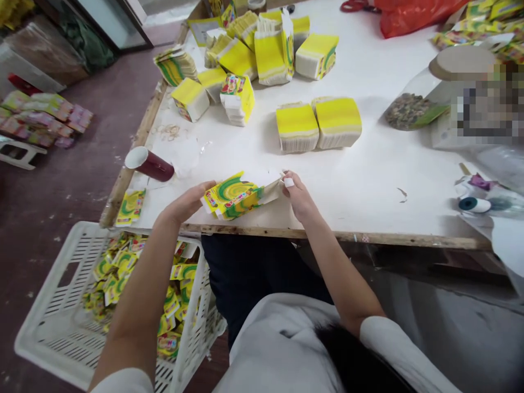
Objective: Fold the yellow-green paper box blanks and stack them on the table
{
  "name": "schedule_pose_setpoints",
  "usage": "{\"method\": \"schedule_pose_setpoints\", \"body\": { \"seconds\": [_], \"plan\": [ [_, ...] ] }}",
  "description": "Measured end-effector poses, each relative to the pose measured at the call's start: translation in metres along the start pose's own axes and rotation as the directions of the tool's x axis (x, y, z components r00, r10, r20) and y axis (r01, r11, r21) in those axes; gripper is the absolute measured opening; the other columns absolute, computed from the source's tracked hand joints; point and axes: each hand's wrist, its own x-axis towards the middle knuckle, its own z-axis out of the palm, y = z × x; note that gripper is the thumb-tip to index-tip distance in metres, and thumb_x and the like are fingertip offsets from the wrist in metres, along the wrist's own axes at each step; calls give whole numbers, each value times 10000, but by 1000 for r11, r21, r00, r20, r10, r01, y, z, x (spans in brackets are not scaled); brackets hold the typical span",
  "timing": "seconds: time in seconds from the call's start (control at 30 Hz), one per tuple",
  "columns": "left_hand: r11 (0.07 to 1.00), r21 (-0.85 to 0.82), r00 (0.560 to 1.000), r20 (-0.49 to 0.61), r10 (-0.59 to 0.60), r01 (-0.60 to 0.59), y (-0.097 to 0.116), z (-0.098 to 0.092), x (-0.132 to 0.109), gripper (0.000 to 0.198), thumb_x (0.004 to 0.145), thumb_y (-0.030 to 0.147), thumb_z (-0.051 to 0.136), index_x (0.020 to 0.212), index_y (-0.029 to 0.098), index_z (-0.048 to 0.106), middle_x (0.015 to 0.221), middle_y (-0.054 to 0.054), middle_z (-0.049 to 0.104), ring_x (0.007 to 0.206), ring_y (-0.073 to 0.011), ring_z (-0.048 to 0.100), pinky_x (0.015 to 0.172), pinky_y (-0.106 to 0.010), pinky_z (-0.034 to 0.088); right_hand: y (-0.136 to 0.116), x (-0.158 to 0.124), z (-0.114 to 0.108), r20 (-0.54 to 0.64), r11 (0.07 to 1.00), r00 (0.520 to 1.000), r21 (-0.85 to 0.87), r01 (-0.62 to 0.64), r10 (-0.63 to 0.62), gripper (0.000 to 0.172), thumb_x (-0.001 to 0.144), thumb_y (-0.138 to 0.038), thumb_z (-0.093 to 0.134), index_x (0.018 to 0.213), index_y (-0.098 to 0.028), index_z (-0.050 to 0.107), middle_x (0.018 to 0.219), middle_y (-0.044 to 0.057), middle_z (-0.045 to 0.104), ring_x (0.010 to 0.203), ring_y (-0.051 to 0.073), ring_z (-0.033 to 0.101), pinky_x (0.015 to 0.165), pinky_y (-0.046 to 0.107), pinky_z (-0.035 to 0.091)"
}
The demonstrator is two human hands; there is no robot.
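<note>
A yellow and green printed carton (pixel 235 196) is held low over the front of the white table. My left hand (pixel 189 203) is closed around its left end, with the fingertips partly hidden behind it. At the opposite end, the fingers of my right hand (pixel 298 195) pinch the pale flaps; one finger carries a white wrap. Beyond the hands stand two bundles of folded cartons, a left bundle (pixel 297 128) and a right bundle (pixel 339 123), side by side. A flat carton (pixel 131 207) lies at the table's left corner.
A maroon cup (pixel 153 165) lies on its side near the left edge. More carton bundles (pixel 270 54) are piled at the back. A white crate (pixel 53 333) with several cartons stands below left. At right are a clear jar (pixel 413 106) and a thread spool (pixel 475 204).
</note>
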Motion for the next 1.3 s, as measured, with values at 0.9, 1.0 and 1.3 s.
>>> {"method": "schedule_pose_setpoints", "body": {
  "seconds": [0.9, 1.0, 1.3],
  "plan": [
    [780, -180, 478, -862, 168, -599, -75, 47, -95, 326, 815, 505, 710, 953, 219, 638, 901, -19, 709, 816, -162, 690, 780, -292, 557, -69, -63, 42, 406, 311, 798, -765, 563, -444, 223, 852, -251, 597, 1061, -226, 671, 1060, 116, 677, 1004, 288, 611, 886, 458, 512],
    [898, -12, 415, -890, 191, -441, -107, 35, -118, 310, 857, 479, 663, 1010, 212, 631, 995, -49, 712, 921, -195, 691, 850, -323, 553, -62, -57, 49, 415, 222, 803, -813, 538, -428, 235, 815, -272, 617, 1031, -208, 686, 1018, 131, 663, 968, 308, 593, 881, 484, 494],
    [495, 661, 720, -687, 98, 564, -218, -34, -181, 870, 819, 596, 657, 1500, 116, 405, 1609, -216, 340, 1513, -404, 237, 1234, -538, 135, -62, -56, 44, 425, 97, 809, -860, 501, -407, 348, 812, -424, 568, 1043, -198, 701, 1035, 145, 690, 851, 298, 608, 779, 448, 509]
  ]
}}
